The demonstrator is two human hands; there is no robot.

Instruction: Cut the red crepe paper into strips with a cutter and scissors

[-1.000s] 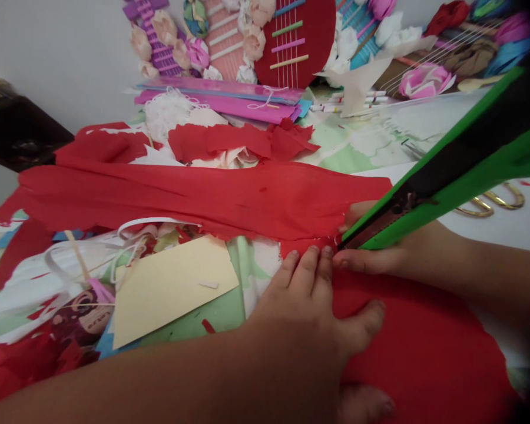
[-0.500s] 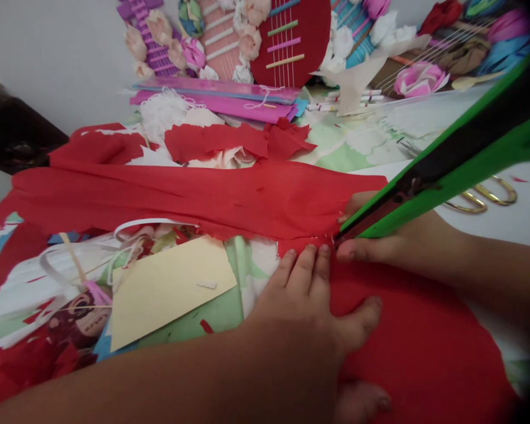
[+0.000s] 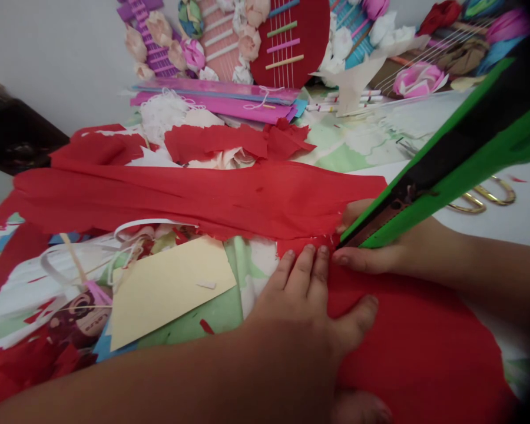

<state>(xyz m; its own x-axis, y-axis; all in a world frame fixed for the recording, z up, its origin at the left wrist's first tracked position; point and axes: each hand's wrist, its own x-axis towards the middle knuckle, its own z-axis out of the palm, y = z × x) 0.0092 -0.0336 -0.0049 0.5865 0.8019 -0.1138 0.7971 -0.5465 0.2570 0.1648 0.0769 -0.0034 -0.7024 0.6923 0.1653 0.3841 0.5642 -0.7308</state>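
– lowered slightly since half a second ago: the thumb of the right hand (image 3: 406, 250), beside the green tool (image 3: 446, 191). the left hand (image 3: 300, 312) is in almost the same spot.

– so from the head camera, how's the right grip?

– closed round the low end of the green tool. some of the fingers are hidden behind it.

– and the left grip?

– spread out, not clutching anything. it's flat on the red sheet (image 3: 424, 335), fingertips near the tool's tip, thumb out to the side.

– where's the red sheet, then?

– on the counter (image 3: 194, 321), under the left hand and reaching to the lower right. a long red strip (image 3: 181, 188) runs across just beyond it, and the tool's tip is down where the two come together. i can't tell exactly what it touches.

– anything else close?

– a cream card (image 3: 172, 294) left of the left hand, gold loops (image 3: 468, 210) behind the tool, and white string (image 3: 165, 112) farther back.
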